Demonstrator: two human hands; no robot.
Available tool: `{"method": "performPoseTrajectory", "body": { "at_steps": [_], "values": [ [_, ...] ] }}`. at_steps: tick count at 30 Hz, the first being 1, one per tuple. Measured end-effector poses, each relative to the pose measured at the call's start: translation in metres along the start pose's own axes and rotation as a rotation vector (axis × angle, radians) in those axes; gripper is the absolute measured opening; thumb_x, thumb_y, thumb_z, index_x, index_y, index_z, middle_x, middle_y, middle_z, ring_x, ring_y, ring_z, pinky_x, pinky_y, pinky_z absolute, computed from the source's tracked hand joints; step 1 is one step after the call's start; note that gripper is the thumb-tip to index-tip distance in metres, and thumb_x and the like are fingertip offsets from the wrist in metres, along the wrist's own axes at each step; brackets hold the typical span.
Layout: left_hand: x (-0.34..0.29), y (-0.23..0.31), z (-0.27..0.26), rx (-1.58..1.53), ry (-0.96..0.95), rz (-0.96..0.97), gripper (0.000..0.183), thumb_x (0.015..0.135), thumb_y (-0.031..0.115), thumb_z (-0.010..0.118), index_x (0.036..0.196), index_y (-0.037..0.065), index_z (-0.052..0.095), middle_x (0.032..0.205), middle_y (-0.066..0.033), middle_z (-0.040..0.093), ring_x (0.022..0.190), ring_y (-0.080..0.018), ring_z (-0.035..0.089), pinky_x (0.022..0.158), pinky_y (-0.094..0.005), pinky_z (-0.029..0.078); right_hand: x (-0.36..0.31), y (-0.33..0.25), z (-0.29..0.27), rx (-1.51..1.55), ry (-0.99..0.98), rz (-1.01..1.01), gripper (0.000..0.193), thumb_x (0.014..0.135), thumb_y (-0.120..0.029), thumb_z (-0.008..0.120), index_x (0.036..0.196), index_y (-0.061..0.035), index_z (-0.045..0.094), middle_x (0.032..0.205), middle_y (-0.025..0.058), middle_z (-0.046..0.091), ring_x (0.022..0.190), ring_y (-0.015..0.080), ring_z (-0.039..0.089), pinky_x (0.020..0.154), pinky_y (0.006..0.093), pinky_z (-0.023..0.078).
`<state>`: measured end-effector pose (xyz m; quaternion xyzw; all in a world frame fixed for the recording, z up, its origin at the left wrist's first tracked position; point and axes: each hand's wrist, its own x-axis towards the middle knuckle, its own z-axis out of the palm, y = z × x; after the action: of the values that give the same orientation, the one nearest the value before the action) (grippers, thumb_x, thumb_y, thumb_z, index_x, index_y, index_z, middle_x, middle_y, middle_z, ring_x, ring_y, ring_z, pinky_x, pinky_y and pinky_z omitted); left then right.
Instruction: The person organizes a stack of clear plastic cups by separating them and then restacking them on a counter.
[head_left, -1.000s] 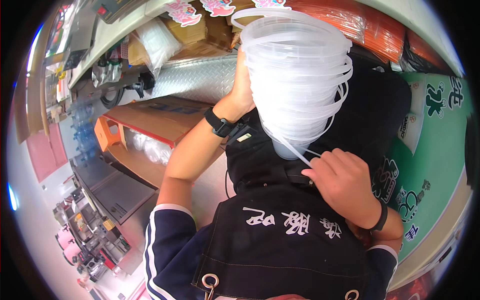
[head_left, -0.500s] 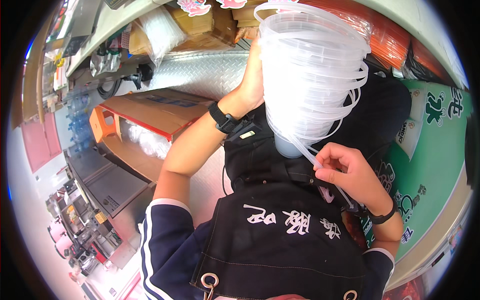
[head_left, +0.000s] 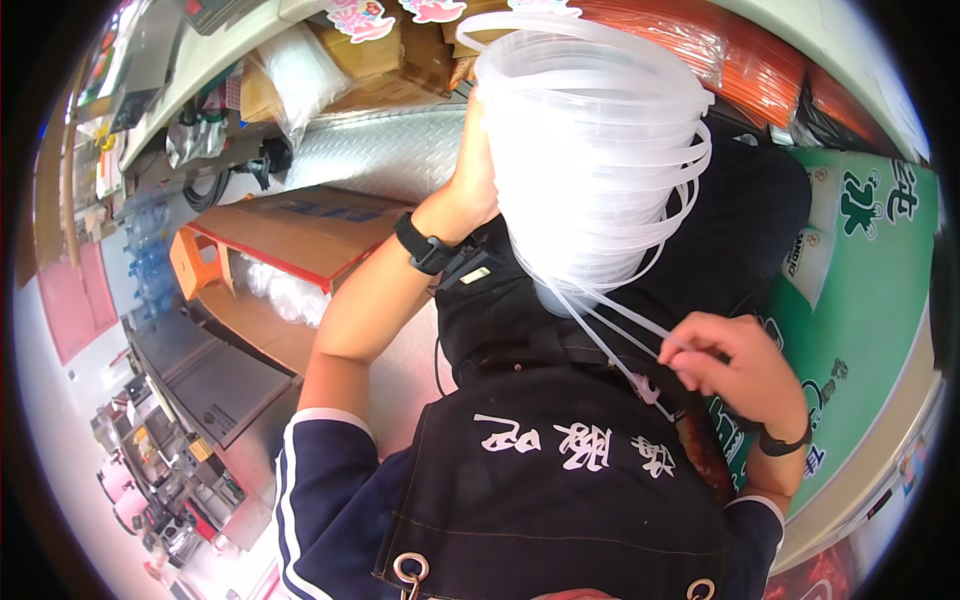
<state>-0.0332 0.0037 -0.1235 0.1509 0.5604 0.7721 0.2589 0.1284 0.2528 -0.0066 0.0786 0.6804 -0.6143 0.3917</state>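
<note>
A tall stack of translucent white plastic buckets stands in front of my body, its wide rims toward the top. My left hand grips it from the left side, the fingers partly hidden behind the buckets. Thin loop handles hang in a row along the stack's right side. Near the stack's narrow lower end, my right hand pinches a white plastic bucket handle drawn out toward the lower right. A second thin strip runs below it, over my black apron.
An open cardboard box with clear plastic inside lies at the left, an orange stool beside it. A green printed panel stands close on the right. Red-orange wrapped bundles and cartons sit under the counter edge ahead.
The bucket stack and my left hand have shifted a little left in view. My right hand has moved right and slightly down, stretching the handle farther from the stack.
</note>
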Motion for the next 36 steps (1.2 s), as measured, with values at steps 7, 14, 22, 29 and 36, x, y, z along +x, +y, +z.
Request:
{"method": "performPoseTrajectory", "body": {
  "at_steps": [7,14,22,29,36],
  "values": [
    [-0.012,-0.007,-0.016,0.024,-0.014,0.029,0.061,0.104,0.048,0.039,0.146,0.003,0.037,0.138,-0.0170,0.051,0.123,-0.0273,0.055,0.104,-0.0425,0.048,-0.007,0.044,-0.033,0.160,0.484,-0.310,0.016,0.082,-0.004,0.077,0.083,-0.0040,0.061,0.074,-0.0021,0.061,0.058,0.0013,0.050,0.052,0.0173,0.036],
    [-0.033,0.025,0.025,-0.431,0.020,-0.138,0.055,0.104,0.046,0.039,0.142,0.007,0.041,0.127,-0.0166,0.051,0.119,-0.0300,0.051,0.107,-0.0444,0.041,0.025,0.058,-0.028,0.749,0.228,-0.477,0.028,0.096,-0.024,0.066,0.099,0.0039,0.065,0.079,0.0095,0.067,0.060,0.0167,0.064,0.055,0.0255,0.053],
    [-0.045,0.045,0.053,-0.498,0.157,-0.255,0.050,0.103,0.047,0.040,0.137,0.010,0.044,0.115,-0.0160,0.051,0.113,-0.0320,0.048,0.108,-0.0474,0.036,0.082,0.044,-0.014,0.788,-0.080,-0.473,0.030,0.104,-0.015,0.048,0.122,0.0070,0.058,0.087,0.0166,0.070,0.070,0.0208,0.071,0.062,0.0276,0.057],
    [-0.041,0.055,0.046,-0.458,0.154,-0.300,0.037,0.098,0.045,0.055,0.110,0.012,0.042,0.109,-0.0179,0.058,0.115,-0.0309,0.053,0.103,-0.0441,0.041,0.112,0.031,0.004,0.725,-0.046,-0.431,0.005,0.094,-0.005,0.061,0.094,-0.0005,0.059,0.080,0.0156,0.070,0.063,0.0163,0.065,0.059,0.0261,0.053],
    [-0.040,0.050,0.040,-0.292,0.066,-0.276,0.037,0.099,0.046,0.053,0.105,0.012,0.040,0.108,-0.0186,0.058,0.115,-0.0317,0.053,0.104,-0.0455,0.040,0.119,0.032,0.012,0.876,-0.072,-0.485,0.010,0.093,-0.006,0.066,0.092,0.0034,0.066,0.081,0.0132,0.071,0.064,0.0134,0.064,0.062,0.0253,0.054]
  ]
}}
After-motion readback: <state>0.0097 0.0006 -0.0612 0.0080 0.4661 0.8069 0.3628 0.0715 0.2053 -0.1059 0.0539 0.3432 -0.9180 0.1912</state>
